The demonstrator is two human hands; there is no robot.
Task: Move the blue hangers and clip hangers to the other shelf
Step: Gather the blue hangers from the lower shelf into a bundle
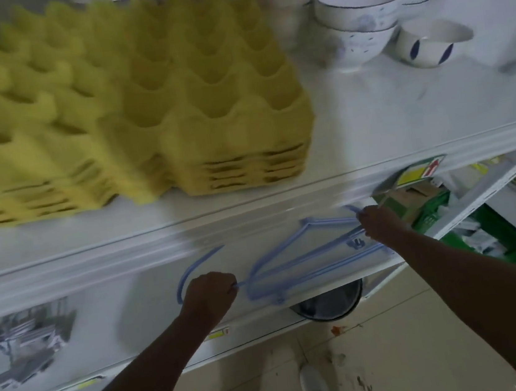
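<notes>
The picture is blurred by motion, so small details are not sure. Both hands are on the middle shelf (151, 286), under the top shelf (371, 123). The left hand (208, 294) is clenched around the neck of the blue hangers (306, 254), just where the curved hook goes out toward 9 o'clock. The right hand (380, 221) is also closed, grasping the far shoulder end of the same hangers, toward 2 o'clock from the left hand. Between the two hands the blue frame lies nearly flat over the white shelf surface. I cannot tell if it touches the surface or is a little lifted, and I cannot count how many hangers are in the bundle; it looks like more than one.

I think two hands are used because the bundle is wide and thin: holding the hook and one end keeps the pieces together and stops them from turning or catching on the shelf edge above.

At 9 o'clock of the left hand, well apart on the same shelf, lies a grey pile (25, 347) that may be the clip hangers, but the blur does not let me confirm it.

On the top shelf stand yellow egg trays (129, 107) in stacks at 11 o'clock and white bowls (361, 13) at 1 o'clock; they are not part of the task.

Judging from this, the hangers are taken or set down now, and the grey pile is not yet handled.
</notes>
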